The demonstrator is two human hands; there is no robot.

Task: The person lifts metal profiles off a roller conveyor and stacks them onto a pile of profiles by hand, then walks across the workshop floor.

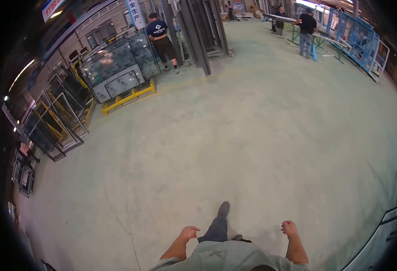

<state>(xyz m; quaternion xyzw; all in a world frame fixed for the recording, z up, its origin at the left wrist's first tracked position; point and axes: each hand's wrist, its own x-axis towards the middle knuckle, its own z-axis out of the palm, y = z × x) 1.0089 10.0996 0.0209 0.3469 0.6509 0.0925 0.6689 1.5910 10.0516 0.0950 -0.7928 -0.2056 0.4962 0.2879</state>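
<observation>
At the bottom of the head view, my left hand (190, 232) hangs beside my thigh, its fingers curled; whether anything is in them is too small to tell. My right hand (289, 227) is out to the right of my body, fingers bent inward, with no object visible in it. Both hands are apart from any object, above the pale concrete floor (234, 149). Between them show my grey-green shirt (230, 255), a dark trouser leg (215, 230) and one dark shoe (224, 209) stretched forward.
Glass panels (117, 67) stand on a yellow rack (130, 98) at upper left, a person (158, 34) beside them. Black frames (63, 122) lean farther left. Dark upright profiles (194, 31) stand at top centre. Two people (306, 31) are near blue racks (354, 40).
</observation>
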